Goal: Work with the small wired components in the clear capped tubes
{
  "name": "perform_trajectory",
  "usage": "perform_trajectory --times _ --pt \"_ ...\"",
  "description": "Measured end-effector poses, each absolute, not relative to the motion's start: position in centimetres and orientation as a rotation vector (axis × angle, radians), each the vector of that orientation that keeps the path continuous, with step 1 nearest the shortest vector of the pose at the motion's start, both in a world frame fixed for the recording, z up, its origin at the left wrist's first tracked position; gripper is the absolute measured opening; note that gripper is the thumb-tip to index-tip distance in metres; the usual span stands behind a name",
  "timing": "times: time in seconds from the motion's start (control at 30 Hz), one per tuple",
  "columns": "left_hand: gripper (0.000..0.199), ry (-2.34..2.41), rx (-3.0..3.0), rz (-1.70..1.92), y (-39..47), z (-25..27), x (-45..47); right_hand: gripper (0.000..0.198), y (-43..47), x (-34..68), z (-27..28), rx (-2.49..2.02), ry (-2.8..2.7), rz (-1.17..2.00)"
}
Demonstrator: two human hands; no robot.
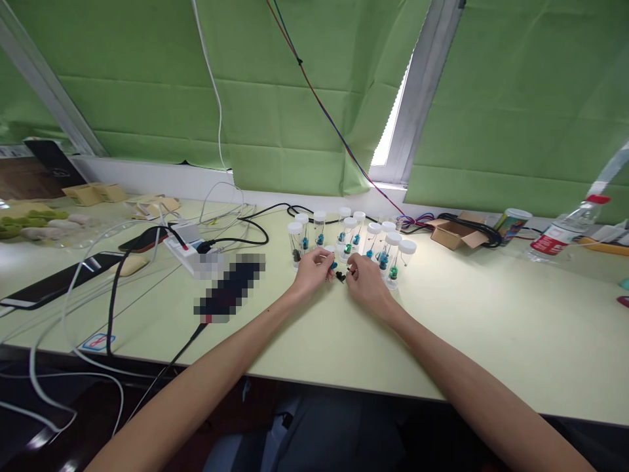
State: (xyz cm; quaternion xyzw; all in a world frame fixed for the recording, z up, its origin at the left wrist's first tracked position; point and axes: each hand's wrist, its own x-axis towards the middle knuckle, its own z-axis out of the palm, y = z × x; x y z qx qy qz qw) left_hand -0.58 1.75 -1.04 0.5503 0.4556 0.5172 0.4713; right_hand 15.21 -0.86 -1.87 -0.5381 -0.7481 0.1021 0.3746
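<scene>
My left hand (314,270) is closed in a pinch, with a small blue piece (334,265) at its fingertips. Part of a clear tube with a white cap shows just behind those fingers. Beside it, my right hand (366,282) has its fingers pressed together around something small and dark, mostly hidden. A small black piece (341,277) lies between the hands on the table (304,341). Several clear capped tubes stand around the hands, among them a left tube (295,244) with a dark piece inside and a right tube (396,263) with a green piece. Others hold blue pieces with thin wires.
To the left are a pixelated dark device (230,288), a white power strip (189,255) with cables and a black tablet-like slab (61,278). An open cardboard box (457,233), a can (511,226) and a plastic bottle (555,236) stand at the right rear.
</scene>
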Motion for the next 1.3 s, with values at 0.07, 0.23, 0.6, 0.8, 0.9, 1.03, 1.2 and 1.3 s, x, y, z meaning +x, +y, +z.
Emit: perform_trajectory --times 0.07,0.23,0.6,0.8,0.9,1.03,1.2,1.3 --pt "0.023 1.121 1.365 1.262 1.8 -1.1 -0.6 0.020 -1.0 14.8 -1.8 -1.262 -1.882 0.294" --pt "0.021 1.109 1.432 1.263 1.6 -1.0 -0.5 0.017 -1.5 14.1 -1.9 -1.123 -1.861 0.338" --pt "0.023 1.088 1.502 1.241 1.5 -1.2 -0.4 0.014 -1.4 14.0 -2.2 -1.110 -1.821 0.352" --pt "0.023 1.082 1.560 1.233 1.4 -1.4 -0.5 0.013 -1.5 13.9 -2.1 -1.109 -1.803 0.381" --pt "0.022 1.090 1.592 1.224 1.3 -1.4 -0.5 0.013 -1.7 13.8 -1.8 -1.118 -1.784 0.419" --pt "0.021 1.087 1.603 1.221 1.1 -1.1 -0.4 0.014 -1.9 13.7 -1.6 -1.112 -1.735 0.497" --pt "0.021 1.087 1.612 1.237 1.0 -1.1 -0.4 0.016 -2.2 13.6 -1.4 -1.091 -1.638 0.661" --pt "0.022 1.075 1.616 1.245 1.1 -1.2 -0.4 0.019 -2.4 13.5 -1.2 -1.094 -1.544 0.772"
